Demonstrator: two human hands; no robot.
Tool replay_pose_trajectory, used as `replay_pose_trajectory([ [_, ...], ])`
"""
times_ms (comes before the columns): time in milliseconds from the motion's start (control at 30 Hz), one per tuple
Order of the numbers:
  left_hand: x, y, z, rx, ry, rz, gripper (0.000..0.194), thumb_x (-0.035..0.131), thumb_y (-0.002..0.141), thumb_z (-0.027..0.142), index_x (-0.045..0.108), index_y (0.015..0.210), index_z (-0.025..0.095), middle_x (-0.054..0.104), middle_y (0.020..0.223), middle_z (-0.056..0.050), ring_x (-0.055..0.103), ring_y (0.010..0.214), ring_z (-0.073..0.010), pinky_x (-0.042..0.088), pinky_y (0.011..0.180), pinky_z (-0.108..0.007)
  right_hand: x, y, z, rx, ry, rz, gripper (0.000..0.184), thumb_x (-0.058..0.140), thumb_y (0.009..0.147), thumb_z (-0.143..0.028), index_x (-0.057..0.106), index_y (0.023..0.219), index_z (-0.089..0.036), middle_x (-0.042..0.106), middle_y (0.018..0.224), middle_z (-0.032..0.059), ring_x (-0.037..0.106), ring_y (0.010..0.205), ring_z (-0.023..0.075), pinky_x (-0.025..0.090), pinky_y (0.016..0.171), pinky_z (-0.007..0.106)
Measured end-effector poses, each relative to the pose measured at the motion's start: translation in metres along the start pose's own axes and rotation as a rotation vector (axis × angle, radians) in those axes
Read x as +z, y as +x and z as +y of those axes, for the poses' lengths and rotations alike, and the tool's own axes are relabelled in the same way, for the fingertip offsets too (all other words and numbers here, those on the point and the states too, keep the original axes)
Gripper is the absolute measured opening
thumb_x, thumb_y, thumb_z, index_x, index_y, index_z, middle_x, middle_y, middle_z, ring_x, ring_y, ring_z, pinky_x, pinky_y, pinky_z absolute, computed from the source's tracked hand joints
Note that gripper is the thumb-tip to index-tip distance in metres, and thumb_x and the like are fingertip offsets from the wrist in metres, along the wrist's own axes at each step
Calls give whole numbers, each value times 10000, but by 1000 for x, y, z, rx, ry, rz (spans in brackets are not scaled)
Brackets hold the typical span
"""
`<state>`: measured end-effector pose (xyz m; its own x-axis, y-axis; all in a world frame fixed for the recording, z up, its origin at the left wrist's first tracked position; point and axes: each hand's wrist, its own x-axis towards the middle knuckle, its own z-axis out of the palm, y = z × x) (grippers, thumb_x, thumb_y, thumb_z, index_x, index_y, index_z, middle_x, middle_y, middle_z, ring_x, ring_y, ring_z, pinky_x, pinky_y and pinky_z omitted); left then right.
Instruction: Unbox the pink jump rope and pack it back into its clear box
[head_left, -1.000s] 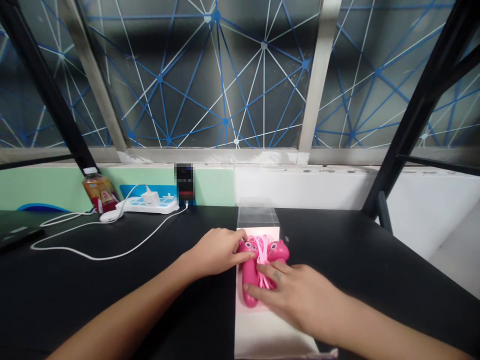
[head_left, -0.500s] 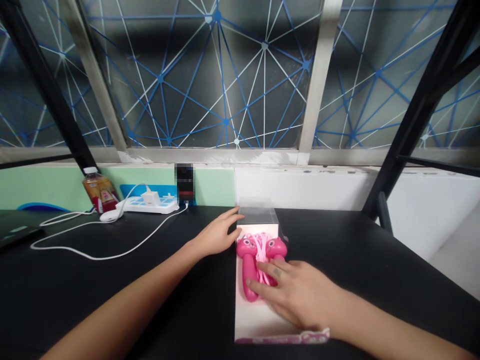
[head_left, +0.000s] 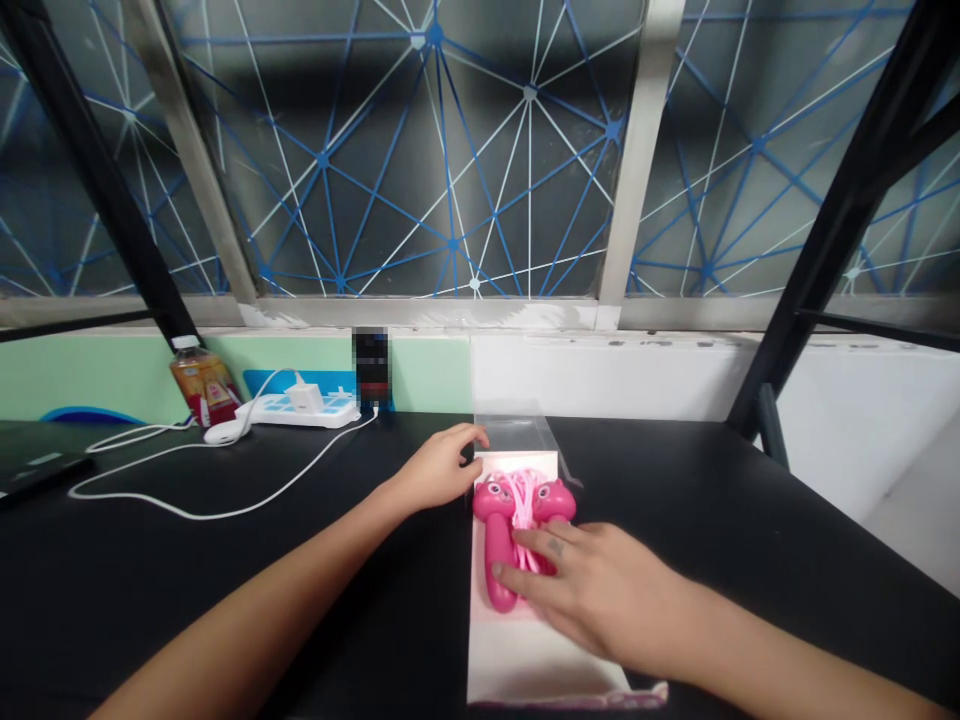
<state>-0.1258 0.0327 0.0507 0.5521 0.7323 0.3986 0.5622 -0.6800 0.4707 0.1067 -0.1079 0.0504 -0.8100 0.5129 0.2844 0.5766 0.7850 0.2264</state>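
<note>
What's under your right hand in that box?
The right hand lies over a pink jump rope: cord and one handle's head show; that handle's lower part is covered.

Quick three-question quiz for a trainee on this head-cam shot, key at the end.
1. Which hand lies on the pink jump rope, left or right?
2. True or false: the left hand is gripping the plastic bottle.
3. What is the white charger plugged into?

Key:
1. The right hand.
2. False: it is at the edge of the clear plastic lid, far from the bottle.
3. A white power strip.
</note>
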Motion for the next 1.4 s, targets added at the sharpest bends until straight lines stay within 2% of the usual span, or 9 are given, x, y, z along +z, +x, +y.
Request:
replay_pose_trajectory([
  [267, -2, -12, 23, 56, -76, -77, 207, 495, 821, 125, 617, 968, 205, 633, 1150, -51, 621, 1073, -186, 575, 834, -273, 20, 3, 21, 88, -88, -10, 516, 547, 903, -177, 460, 1395, -308, 596, 1311, 117, 644, 1016, 278, 548, 668, 332],
  [500, -3, -20, 43, 113, 93, -106, 290, 482, 859, 125, 628, 1088, 226, 654, 1115, -59, 638, 1006, -209, 543, 862, -329, 12, 6, 16, 123, -201, 11, 456, 494, 916, -98, 495, 1364, -185, 552, 1357, 210, 618, 1071, 320, 548, 751, 423],
  [600, -2, -21, 40, 108, 136, -95, 328, 472, 879, 142, 600, 1163, 247, 628, 1210, -53, 636, 1045, -213, 527, 904, -331, 2, 0, 1, -8, -86, 86, 326, 465, 987, -221, 544, 1297, -158, 631, 1261, 155, 613, 1066, 276, 507, 874, 428],
  [667, 1, -21, 36, 87, 166, -80, 370, 474, 892, 170, 557, 1240, 260, 570, 1329, -52, 628, 1093, -223, 518, 938, -343, -3, -3, -10, -139, 135, 34, 351, 479, 990, -451, 580, 1239, -225, 684, 1160, 51, 628, 1016, 207, 491, 917, 350],
  [733, 5, -21, 31, 65, 202, -69, 373, 479, 907, 207, 545, 1270, 265, 489, 1436, -55, 605, 1160, -243, 497, 990, -366, -6, -5, -17, -206, 195, -27, 357, 504, 968, -505, 613, 1164, -227, 694, 1124, 23, 637, 985, 194, 504, 875, 318],
  [867, 9, -21, 25, 79, 200, -90, 351, 449, 931, 207, 590, 1247, 263, 510, 1437, -47, 545, 1264, -235, 446, 1071, -372, -2, -5, -19, -76, 253, -115, 352, 525, 950, -522, 642, 1092, -222, 683, 1143, 35, 633, 1034, 224, 499, 915, 365],
  [1100, 8, -21, 34, 138, 132, -95, 288, 475, 905, 157, 648, 1117, 245, 601, 1339, -36, 585, 1214, -217, 512, 970, -320, 12, -4, -3, 162, 275, -106, 339, 492, 983, -388, 611, 1250, -217, 616, 1321, 107, 611, 1141, 287, 481, 965, 447],
  [1267, 4, -21, 38, 161, 176, -121, 274, 464, 901, 142, 636, 1092, 238, 655, 1219, -40, 620, 1137, -221, 506, 943, -327, 8, -7, 4, 172, 332, -102, 396, 497, 976, -385, 575, 1327, -218, 568, 1384, 127, 569, 1216, 295, 442, 1026, 461],
  [1400, -3, -22, 35, 154, 144, -128, 234, 480, 901, 158, 633, 1059, 237, 646, 1201, -48, 623, 1091, -214, 514, 874, -311, -5, -11, 11, 121, 401, -89, 448, 553, 935, -346, 524, 1375, -273, 562, 1394, 79, 557, 1232, 255, 439, 1041, 428],
])
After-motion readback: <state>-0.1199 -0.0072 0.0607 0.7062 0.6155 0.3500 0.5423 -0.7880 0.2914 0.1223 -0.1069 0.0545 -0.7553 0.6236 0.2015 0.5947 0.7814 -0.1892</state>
